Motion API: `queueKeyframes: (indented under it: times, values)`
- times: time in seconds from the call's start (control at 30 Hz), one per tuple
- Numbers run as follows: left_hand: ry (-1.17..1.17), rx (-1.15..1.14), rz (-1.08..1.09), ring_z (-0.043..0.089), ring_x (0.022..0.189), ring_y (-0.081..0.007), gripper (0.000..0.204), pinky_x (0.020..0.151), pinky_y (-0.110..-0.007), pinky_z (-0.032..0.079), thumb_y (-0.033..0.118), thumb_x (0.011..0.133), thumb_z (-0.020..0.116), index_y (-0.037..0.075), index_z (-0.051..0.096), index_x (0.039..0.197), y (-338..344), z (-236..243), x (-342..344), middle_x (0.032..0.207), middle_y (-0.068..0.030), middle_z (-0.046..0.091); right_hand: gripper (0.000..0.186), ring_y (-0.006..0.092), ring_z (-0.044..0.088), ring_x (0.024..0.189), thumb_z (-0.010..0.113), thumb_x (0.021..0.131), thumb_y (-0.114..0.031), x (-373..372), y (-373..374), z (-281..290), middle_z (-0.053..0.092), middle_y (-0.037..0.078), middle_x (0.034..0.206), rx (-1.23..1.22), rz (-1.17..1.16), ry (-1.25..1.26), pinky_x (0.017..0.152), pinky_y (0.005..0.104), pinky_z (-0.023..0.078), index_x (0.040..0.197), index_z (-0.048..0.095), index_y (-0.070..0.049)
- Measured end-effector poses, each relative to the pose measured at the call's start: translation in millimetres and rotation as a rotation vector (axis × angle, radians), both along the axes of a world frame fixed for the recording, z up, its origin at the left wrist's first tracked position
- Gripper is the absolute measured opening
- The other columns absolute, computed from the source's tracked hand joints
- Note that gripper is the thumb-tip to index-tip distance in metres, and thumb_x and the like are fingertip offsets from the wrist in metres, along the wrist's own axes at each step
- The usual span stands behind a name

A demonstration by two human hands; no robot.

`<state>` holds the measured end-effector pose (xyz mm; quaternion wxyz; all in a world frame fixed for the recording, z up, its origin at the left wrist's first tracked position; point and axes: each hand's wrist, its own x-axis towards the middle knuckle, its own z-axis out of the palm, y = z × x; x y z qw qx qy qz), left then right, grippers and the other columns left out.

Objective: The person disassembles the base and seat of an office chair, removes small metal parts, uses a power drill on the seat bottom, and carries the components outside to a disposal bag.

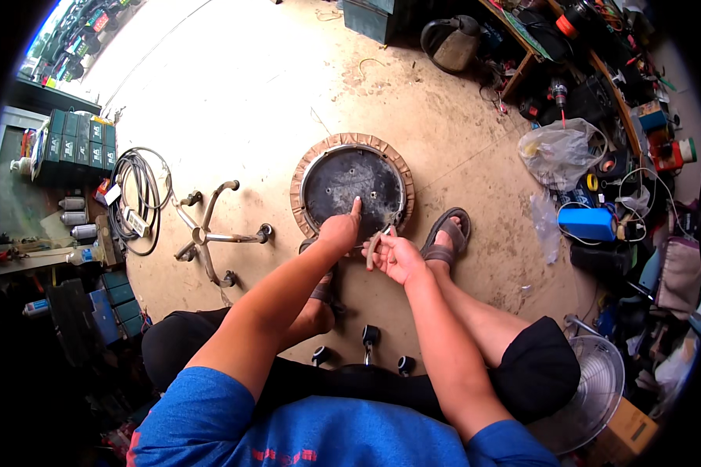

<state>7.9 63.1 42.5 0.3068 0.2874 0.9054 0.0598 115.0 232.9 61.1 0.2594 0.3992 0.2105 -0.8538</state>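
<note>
A round stool seat [343, 184] lies underside up on the floor between my feet, with a black board inside a metal ring. Its brown cover [297, 194] is folded in pleats around the rim. My left hand [340, 232] reaches over the near part of the seat, index finger stretched out on the black board; its other fingers are partly hidden. At the seat's near right edge, my right hand [397, 258] is closed on a hand tool [372, 251] with a curved brownish handle and a metal end. Its exact kind is unclear.
A metal chair base with casters [202, 234] stands left of the seat, beside a coiled cable [142, 194]. Casters [371, 335] show beneath me. A kettle [453, 43], plastic bag [561, 152], blue box [586, 223] and fan [588, 381] line the right side.
</note>
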Motion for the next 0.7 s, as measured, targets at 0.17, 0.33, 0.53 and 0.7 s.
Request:
queueKeyframes:
  times: [0.17, 0.33, 0.53, 0.7]
  values:
    - [-0.009, 0.031, 0.0, 0.071, 0.074, -0.0379, 0.085, 0.068, -0.048, 0.056, 0.004, 0.086, 0.053, -0.006, 0.01, 0.159, -1, 5, -1, 0.088, -0.0246, 0.072, 0.027, 0.0221, 0.071, 0.077, 0.054, 0.103, -0.022, 11, 10, -6, 0.071, 0.013, 0.094, 0.225, 0.363, -0.026, 0.06, 0.0281, 0.056, 0.113, 0.063, 0.001]
    - [-0.016, 0.019, 0.001, 0.071, 0.076, -0.038, 0.086, 0.069, -0.047, 0.056, 0.003, 0.086, 0.054, -0.006, 0.009, 0.159, -2, 1, -1, 0.09, -0.0245, 0.072, 0.028, 0.0234, 0.072, 0.076, 0.061, 0.099, -0.023, 11, 29, 12, 0.071, 0.013, 0.092, 0.42, 0.635, 0.007, 0.062, 0.028, 0.057, 0.112, 0.064, 0.002]
    - [-0.026, 0.011, -0.004, 0.071, 0.076, -0.0377, 0.088, 0.07, -0.047, 0.056, 0.003, 0.085, 0.055, -0.006, 0.008, 0.159, -2, 0, -1, 0.089, -0.0246, 0.072, 0.027, 0.0279, 0.074, 0.084, 0.055, 0.104, -0.023, 9, 26, 0, 0.072, 0.014, 0.095, 0.255, 0.438, -0.017, 0.064, 0.0316, 0.06, 0.112, 0.064, 0.001]
    - [-0.051, 0.002, 0.004, 0.071, 0.075, -0.0378, 0.088, 0.069, -0.047, 0.055, 0.003, 0.085, 0.056, -0.007, 0.008, 0.159, 0, 4, -3, 0.088, -0.0238, 0.072, 0.03, 0.0275, 0.074, 0.087, 0.053, 0.105, -0.028, 10, 27, -26, 0.072, 0.013, 0.101, 0.114, 0.373, -0.053, 0.067, 0.0344, 0.061, 0.111, 0.064, -0.001]
